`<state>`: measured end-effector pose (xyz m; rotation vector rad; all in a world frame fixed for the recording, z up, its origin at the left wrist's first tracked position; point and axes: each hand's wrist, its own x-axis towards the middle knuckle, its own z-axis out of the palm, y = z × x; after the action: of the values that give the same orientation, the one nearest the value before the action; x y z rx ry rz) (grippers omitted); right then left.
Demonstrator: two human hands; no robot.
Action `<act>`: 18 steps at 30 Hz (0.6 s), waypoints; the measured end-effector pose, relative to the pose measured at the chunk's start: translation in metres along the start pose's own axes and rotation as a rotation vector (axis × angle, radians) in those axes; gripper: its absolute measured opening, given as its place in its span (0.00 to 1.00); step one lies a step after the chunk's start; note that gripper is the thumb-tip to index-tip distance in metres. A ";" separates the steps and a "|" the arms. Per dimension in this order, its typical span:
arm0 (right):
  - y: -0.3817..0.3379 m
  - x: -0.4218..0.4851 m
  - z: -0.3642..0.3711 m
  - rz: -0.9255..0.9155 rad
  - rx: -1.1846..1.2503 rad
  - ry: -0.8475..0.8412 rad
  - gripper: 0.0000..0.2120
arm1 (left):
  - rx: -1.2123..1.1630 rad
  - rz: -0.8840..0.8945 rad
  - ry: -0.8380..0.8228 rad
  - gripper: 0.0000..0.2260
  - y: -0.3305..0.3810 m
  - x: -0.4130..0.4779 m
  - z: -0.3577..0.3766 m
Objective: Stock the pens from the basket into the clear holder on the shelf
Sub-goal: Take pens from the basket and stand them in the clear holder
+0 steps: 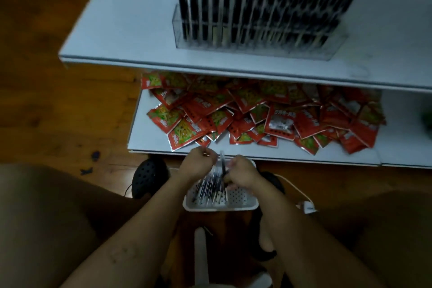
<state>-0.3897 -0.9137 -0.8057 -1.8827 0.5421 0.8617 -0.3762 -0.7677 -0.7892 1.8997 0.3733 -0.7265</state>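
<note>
On the head camera I see both hands low over the white basket (240, 200), which sits on the floor with loose pens (208, 188) in its left half. My right hand (242, 174) grips one pen (222, 162), tip up. My left hand (198, 163) is curled; I cannot tell whether it holds anything. The clear holder (257, 40), packed with dark pens, stands on the upper shelf (121, 37), above red snack packets (268, 119).
</note>
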 end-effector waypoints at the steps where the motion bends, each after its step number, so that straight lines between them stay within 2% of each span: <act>1: -0.012 -0.010 -0.006 -0.054 -0.017 -0.010 0.19 | 0.014 0.047 0.008 0.11 0.012 -0.009 -0.006; 3: -0.037 -0.029 -0.021 -0.180 -0.029 0.016 0.22 | 0.070 0.140 0.059 0.10 0.037 -0.026 -0.019; 4: -0.050 -0.041 -0.028 -0.249 -0.035 0.042 0.20 | 0.090 0.176 0.096 0.08 0.048 -0.034 -0.026; 8: -0.091 -0.085 -0.051 -0.456 -0.020 0.119 0.03 | 0.055 0.296 0.174 0.05 0.093 -0.067 -0.047; 9: -0.099 -0.095 -0.055 -0.510 -0.050 0.164 0.02 | 0.059 0.332 0.186 0.05 0.104 -0.077 -0.051; 12: -0.120 -0.118 -0.071 -0.635 -0.212 0.377 0.06 | 0.117 0.420 0.228 0.06 0.135 -0.102 -0.066; 14: -0.136 -0.132 -0.082 -0.723 -0.223 0.504 0.08 | 0.161 0.447 0.266 0.07 0.149 -0.112 -0.079; 18: -0.169 -0.151 -0.102 -0.978 -0.104 0.700 0.27 | 0.190 0.470 0.377 0.09 0.165 -0.110 -0.111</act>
<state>-0.3387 -0.9306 -0.5629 -2.1722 -0.0774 -0.4291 -0.3341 -0.7313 -0.5683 2.1974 0.0777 -0.0916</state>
